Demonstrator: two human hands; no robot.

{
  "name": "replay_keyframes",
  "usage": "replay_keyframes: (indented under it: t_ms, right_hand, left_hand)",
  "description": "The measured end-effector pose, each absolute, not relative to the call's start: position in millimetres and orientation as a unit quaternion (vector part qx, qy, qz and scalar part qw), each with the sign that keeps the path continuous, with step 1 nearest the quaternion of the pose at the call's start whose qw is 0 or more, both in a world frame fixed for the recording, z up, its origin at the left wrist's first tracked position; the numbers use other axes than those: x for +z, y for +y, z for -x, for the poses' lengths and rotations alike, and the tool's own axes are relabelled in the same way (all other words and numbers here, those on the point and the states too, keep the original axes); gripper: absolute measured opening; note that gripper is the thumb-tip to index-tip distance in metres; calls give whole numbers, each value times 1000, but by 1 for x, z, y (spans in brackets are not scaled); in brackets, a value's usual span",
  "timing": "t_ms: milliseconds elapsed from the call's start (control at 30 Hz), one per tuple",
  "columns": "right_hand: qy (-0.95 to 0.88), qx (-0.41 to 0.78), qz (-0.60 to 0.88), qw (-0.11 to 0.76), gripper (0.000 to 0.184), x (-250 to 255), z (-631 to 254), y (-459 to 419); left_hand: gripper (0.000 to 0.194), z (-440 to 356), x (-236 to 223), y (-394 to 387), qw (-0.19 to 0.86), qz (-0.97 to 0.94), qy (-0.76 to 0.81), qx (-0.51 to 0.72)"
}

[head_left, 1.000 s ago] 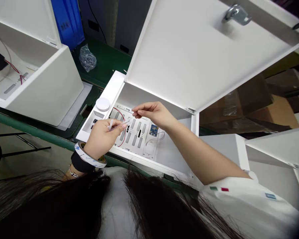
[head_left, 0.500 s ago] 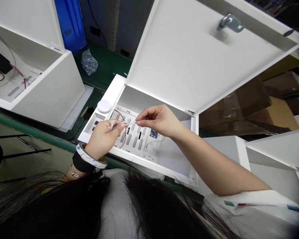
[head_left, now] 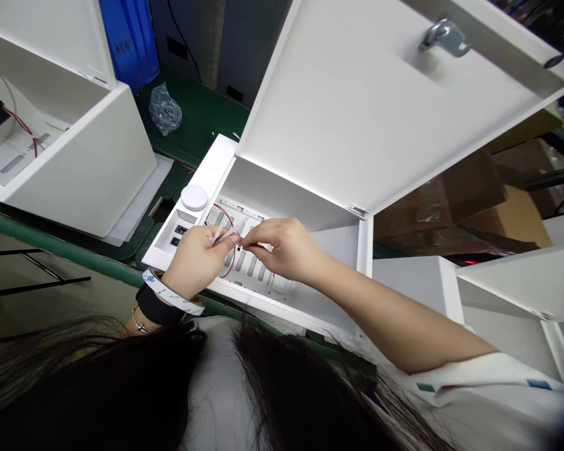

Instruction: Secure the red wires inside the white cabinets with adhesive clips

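Left hand (head_left: 195, 257): grip pressed together, thumb and fingers pinching a thin white strip (head_left: 225, 237).
Right hand (head_left: 282, 249): grip pressed together, fingertips (head_left: 250, 244) at the strip's far end, just beside the left fingers.
Strip: between the two hands, above a slotted white panel (head_left: 251, 266) inside a white cabinet box (head_left: 282, 200).
Inside the box: the panel lies on the floor, partly hidden by the hands, with red wires (head_left: 234, 263) looping over it. A round white puck (head_left: 194, 197) and two dark sockets (head_left: 178, 235) sit at the box's left end.
Box door (head_left: 357, 106): swung open above the box, a metal latch (head_left: 444, 37) on its inner face.
Left wrist: a black strap (head_left: 151, 300) with a roll of white tape (head_left: 172, 299) around it, just below the box's near wall.
Around the box: a second white cabinet box (head_left: 75, 169) with wires inside stands to its left. A plastic bag (head_left: 165, 109) lies on a green desk (head_left: 192, 119) beyond it. Cardboard boxes (head_left: 451, 200) sit to its right.
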State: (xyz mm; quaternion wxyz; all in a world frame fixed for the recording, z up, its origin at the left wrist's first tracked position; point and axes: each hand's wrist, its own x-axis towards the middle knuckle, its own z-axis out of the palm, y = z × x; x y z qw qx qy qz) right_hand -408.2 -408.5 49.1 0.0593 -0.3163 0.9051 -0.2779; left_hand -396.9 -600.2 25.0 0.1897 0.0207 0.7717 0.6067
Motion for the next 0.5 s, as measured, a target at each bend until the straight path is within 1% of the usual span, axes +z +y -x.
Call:
replay_keyframes:
  t_ms: [133,300,400,500]
  right_hand:
    - [904,-214,371,-5,25,43,404,-411]
    - [915,-173,362,-36,28,43,404,-413]
    - [941,-169,293,-14,27,32,420,-396]
    - [978,-120,162,58,22,-5,445,-363]
  left_hand:
    - [35,400,28,-598,192,12,751,632]
    - [34,400,29,-597,167,25,756,632]
    - [31,399,29,-598,147,42,757,635]
    - [33,398,28,-598,141,40,763,630]
